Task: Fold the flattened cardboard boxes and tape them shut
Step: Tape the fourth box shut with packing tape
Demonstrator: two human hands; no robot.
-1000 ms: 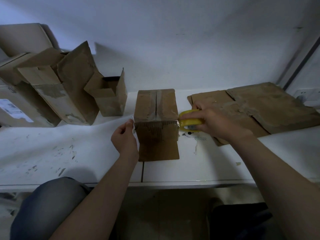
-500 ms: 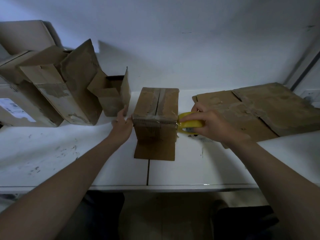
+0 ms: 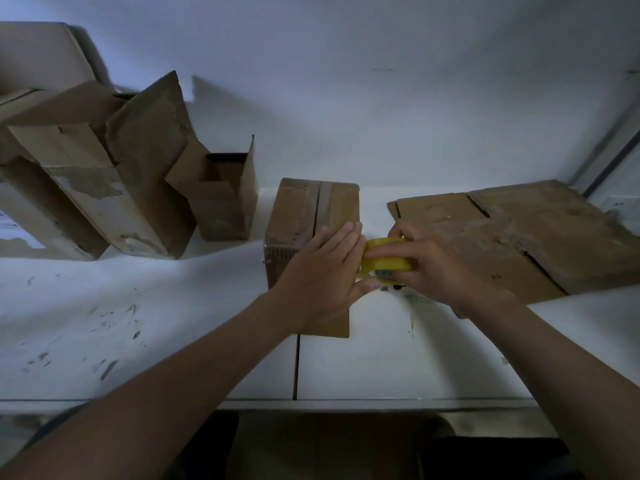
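Standing near the middle of the white table (image 3: 138,306), the small box (image 3: 311,216) has its top flaps closed along a taped seam, while one flap (image 3: 334,325) lies flat on the table at 6 o'clock, not yet folded up. The left hand (image 3: 322,271) lies on the box's near right corner with fingers straight and pressed together, probably to pin the tape end and steady the box. Touching those fingertips at 3 o'clock, the yellow tape roll (image 3: 384,261) is gripped by the right hand (image 3: 422,265), fingers curled over its rim, seemingly ready to pull or tear the strip.

Farther toward 3 o'clock lie flattened cardboard sheets (image 3: 519,237), waiting their turn. At 9 to 10 o'clock stand an open small box (image 3: 221,199) and larger open boxes (image 3: 104,188). A white label (image 3: 10,226) shows at the far left; its print is unreadable, and no brand is legible anywhere.
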